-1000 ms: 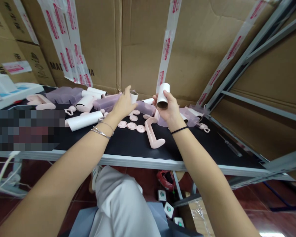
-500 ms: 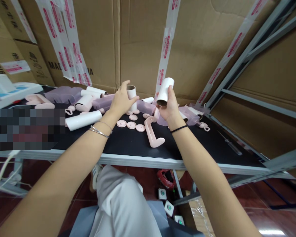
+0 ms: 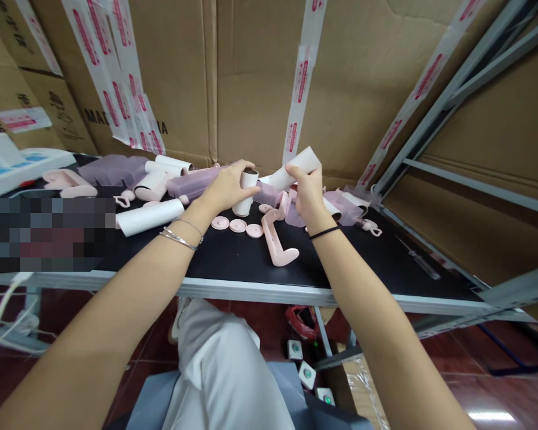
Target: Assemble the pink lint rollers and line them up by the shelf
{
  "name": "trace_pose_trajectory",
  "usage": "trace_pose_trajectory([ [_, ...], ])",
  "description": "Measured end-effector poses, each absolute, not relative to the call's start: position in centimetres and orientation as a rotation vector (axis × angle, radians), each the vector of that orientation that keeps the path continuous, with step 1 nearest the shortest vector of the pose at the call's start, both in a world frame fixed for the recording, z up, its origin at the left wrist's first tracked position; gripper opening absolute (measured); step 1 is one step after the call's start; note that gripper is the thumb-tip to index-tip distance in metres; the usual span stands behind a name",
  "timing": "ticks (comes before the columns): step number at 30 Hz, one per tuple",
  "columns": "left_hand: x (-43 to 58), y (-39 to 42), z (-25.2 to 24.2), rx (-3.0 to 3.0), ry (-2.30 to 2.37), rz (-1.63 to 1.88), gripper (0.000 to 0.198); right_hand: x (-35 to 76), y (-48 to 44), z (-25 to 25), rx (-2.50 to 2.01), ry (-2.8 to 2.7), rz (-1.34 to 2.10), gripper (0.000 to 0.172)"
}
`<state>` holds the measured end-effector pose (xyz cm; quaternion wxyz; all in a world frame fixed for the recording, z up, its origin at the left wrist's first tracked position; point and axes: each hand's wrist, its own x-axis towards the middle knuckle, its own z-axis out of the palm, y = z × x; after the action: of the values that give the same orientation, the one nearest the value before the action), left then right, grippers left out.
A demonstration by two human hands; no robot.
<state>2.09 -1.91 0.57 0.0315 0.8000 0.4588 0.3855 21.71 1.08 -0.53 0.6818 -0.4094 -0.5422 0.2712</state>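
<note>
My left hand (image 3: 233,186) is closed around a short white cardboard tube (image 3: 244,205), which stands upright on the black tabletop with its open end up. In my right hand (image 3: 309,190) a second white tube (image 3: 303,167) is held tilted above the table, its upper end leaning right. Near the left hand lie several round pink discs (image 3: 238,226). Between my forearms rests a pink bracket-shaped plastic piece (image 3: 275,242). Translucent purple plastic parts (image 3: 192,184) lie behind the left hand, and more pieces are partly hidden behind the right.
A longer white tube (image 3: 150,217) lies at the left. A white device (image 3: 40,164) stands at the far left beside a blurred-out patch. Toward the right lie a pink ring-ended part (image 3: 371,227) and a thin tool (image 3: 424,264). Cardboard (image 3: 251,83) walls the back; a metal frame (image 3: 457,95) rises at the right.
The left hand has moved slightly right and down with its tube, which now covers some discs. My right hand has tipped its tube further toward horizontal.
</note>
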Motion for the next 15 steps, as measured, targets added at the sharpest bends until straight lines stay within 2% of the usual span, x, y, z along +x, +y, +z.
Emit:
trace_pose_trajectory([
  [4,1.8,-1.9,0.8,2.358,1.617,1.293,0.065,21.7,0.1,0.1,-0.908,-1.366,0.336,0.068],
  [7,1.6,-1.7,0.9,2.269,1.708,1.418,0.068,21.1,-0.9,0.2,-0.897,-1.567,0.285,0.062],
  [11,1.7,-1.6,0.9,2.252,1.744,1.474,0.062,20.0,-2.0,-0.3,-0.939,-1.834,0.366,0.048],
  [15,1.9,-1.9,1.0,2.232,1.699,1.489,0.054,19.8,-2.4,-0.6,-0.958,-2.023,0.348,0.056],
])
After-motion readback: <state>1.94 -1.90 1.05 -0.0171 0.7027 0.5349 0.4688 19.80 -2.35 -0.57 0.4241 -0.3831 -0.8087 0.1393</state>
